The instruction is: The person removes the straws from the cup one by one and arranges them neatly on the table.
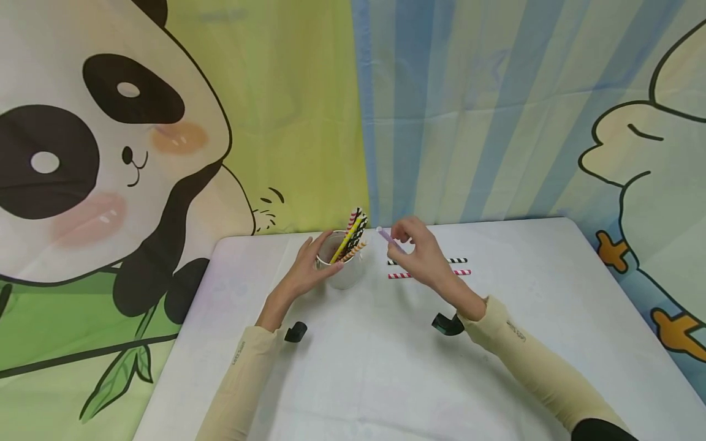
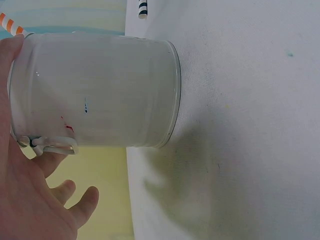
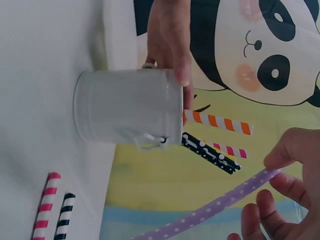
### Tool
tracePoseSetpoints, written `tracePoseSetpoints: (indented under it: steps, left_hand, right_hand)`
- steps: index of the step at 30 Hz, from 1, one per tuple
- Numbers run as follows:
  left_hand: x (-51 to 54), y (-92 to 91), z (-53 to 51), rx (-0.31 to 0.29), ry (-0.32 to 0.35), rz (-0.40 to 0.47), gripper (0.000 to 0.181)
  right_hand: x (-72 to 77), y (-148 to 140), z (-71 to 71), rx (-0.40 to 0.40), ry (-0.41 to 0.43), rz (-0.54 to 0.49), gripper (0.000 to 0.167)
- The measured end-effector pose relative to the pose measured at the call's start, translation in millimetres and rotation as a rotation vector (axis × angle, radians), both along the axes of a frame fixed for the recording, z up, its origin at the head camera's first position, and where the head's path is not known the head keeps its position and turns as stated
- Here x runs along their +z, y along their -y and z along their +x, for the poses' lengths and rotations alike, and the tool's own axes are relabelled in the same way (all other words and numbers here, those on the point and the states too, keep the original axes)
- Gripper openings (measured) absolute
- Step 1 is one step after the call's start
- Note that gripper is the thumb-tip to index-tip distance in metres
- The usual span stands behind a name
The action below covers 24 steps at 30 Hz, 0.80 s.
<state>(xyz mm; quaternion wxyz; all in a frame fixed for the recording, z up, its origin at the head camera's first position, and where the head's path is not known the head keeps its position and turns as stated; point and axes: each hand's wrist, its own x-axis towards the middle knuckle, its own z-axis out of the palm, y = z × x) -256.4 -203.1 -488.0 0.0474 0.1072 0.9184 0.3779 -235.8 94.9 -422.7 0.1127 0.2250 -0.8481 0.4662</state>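
My left hand (image 1: 304, 269) grips the rim of a white metal pail (image 1: 346, 280) that stands upright on the table, thumb on the near side. Several paper straws lean out of it, among them an orange-striped straw (image 3: 220, 121), a black patterned straw (image 3: 211, 152) and a yellow straw (image 1: 342, 245). To the right of the pail, my right hand (image 1: 423, 252) pinches a purple straw with white dots (image 3: 210, 209) by one end, between thumb and index finger. The purple straw is held in the air, apart from the pail.
On the white tabletop (image 1: 364, 367), beneath and beyond the right hand, lie a black-striped straw (image 1: 458, 261) and a red-striped straw (image 1: 399, 275), side by side. A printed cloth with a panda (image 1: 182, 141) hangs behind the table's back edge.
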Motion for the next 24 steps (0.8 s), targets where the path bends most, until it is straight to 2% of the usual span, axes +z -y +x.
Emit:
tracePoseSetpoints:
  steps: [7, 12, 24]
  left_hand:
    - [-0.2, -1.0, -0.1, 0.001, 0.002, -0.009, 0.091]
    - [-1.6, -0.1, -0.6, -0.001, 0.003, -0.010, 0.090]
    - [-0.6, 0.1, 0.5, -0.002, -0.003, -0.017, 0.088]
  right_hand:
    - [-3.7, -2.2, 3.0, -0.038, -0.014, 0.228, 0.012]
    - [-8.9, -1.8, 6.9, -0.032, -0.024, 0.363, 0.014]
    - [-28.6, -4.9, 15.0, -0.009, -0.125, 0.582, 0.015]
